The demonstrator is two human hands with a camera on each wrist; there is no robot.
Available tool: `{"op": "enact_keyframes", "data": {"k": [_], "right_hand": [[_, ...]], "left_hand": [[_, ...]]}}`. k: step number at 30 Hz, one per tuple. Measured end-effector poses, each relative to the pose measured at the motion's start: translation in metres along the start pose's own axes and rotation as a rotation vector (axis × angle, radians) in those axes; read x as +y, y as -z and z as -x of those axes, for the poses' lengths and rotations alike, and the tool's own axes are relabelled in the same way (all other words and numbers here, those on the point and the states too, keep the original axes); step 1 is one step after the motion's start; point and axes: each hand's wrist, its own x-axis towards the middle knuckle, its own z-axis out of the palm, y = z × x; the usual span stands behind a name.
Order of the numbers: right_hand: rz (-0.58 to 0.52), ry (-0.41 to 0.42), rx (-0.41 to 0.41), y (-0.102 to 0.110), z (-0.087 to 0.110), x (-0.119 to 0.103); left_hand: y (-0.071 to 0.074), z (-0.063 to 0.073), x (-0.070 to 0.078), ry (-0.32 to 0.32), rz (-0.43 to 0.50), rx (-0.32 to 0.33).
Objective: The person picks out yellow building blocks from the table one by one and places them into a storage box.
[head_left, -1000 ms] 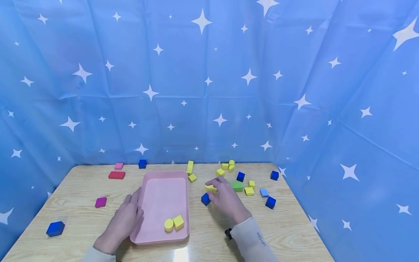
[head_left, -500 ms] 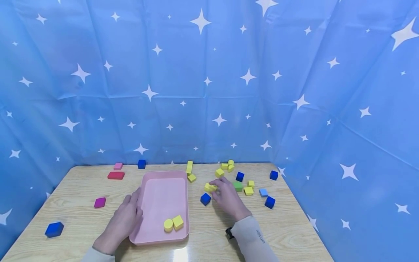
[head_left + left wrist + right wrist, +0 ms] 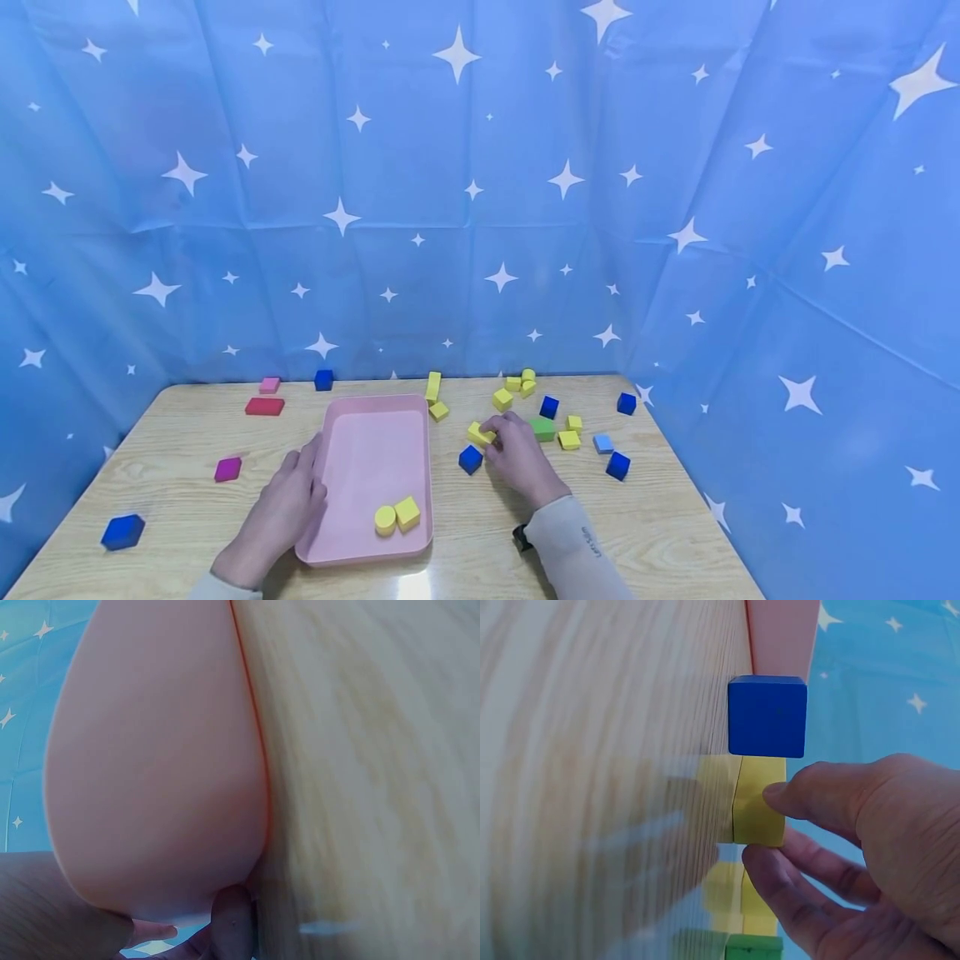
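Two holds are seen in the head view: pink tray [image 3: 375,454] gripped by the left hand [image 3: 287,500], yellow block [image 3: 477,433] right of it pinched by the right hand [image 3: 521,458]. Left wrist: tray best kept still. Right wrist: nearby blue cube [image 3: 767,718] should not be brushed.

The left of the hands [image 3: 90,922] touches a pink tray [image 3: 157,765], with wooden table [image 3: 382,787] and starry cloth [image 3: 30,742] beyond.

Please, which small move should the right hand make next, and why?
I would probably lift the yellow block straight up: the right hand seems to pinch it, it sits on the table near a blue cube, and the pink tray holds a yellow cylinder and a yellow cube.
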Motion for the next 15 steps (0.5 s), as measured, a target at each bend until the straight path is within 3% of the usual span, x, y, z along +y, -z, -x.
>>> {"op": "enact_keyframes", "data": {"k": [15], "right_hand": [[-0.033, -0.051, 0.051, -0.0027, -0.0016, -0.0028]], "left_hand": [[0.0001, 0.0004, 0.0009, 0.0, 0.023, 0.009]]}}
